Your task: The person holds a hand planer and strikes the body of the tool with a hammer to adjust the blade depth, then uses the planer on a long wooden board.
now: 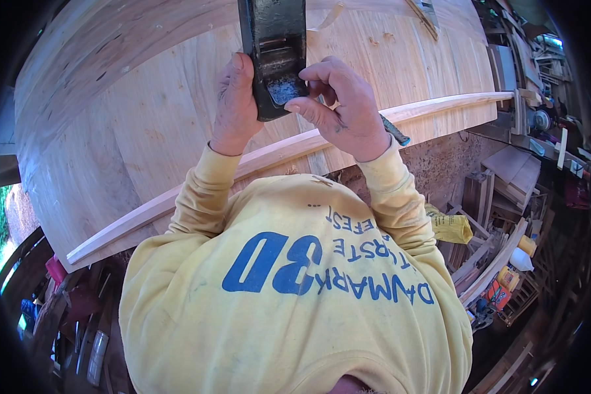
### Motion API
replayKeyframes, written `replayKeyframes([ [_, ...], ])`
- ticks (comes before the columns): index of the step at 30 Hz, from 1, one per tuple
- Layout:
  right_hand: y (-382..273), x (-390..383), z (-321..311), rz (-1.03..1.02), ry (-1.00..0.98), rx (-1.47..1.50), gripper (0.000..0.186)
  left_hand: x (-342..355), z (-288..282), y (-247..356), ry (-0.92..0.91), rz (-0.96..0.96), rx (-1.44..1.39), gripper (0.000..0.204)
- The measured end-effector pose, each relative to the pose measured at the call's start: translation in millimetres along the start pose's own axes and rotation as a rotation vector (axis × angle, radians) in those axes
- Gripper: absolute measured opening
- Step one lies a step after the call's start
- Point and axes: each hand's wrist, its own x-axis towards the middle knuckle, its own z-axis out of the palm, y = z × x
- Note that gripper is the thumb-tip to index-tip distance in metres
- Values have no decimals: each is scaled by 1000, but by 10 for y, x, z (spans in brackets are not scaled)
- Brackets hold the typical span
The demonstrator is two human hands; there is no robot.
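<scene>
A black metal hand plane [284, 62], its body open and powdered with pale dust near the close end, is held up over the wooden panel [157, 125]. My left hand [236, 108] grips its left edge, the thumb lying along the side. On the opposite edge, my right hand [341, 105] has its fingers curled, with the index finger and thumb touching the plane's near right corner. Behind my right wrist a dark tool with a blue-green end [396, 130] partly shows; its kind is hidden.
A long wooden strip [279, 152] lies along the panel's near edge. Curled shavings [331, 16] and a thin wooden piece [423, 18] rest on the far side. Stacked timber [482, 194], a yellow bag [452, 226] and bottles [522, 258] crowd the right side.
</scene>
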Motion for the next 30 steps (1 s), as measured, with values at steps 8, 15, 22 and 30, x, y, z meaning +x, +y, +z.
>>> replayKeyframes([
  [8, -96, 10, -16, 80, -11, 101, 41, -13, 14, 33, -39, -30, -25, 96],
  [15, -112, 20, 3, 186, -12, 158, 43, -10, -45, 46, -24, -45, -25, 102],
  [22, -147, 62, -49, 73, -14, 72, 44, 24, 2, 103, -70, -7, 1, 101],
  [30, -101, 67, -67, 151, -20, 108, 46, 30, -94, 95, -56, -4, 20, 96],
])
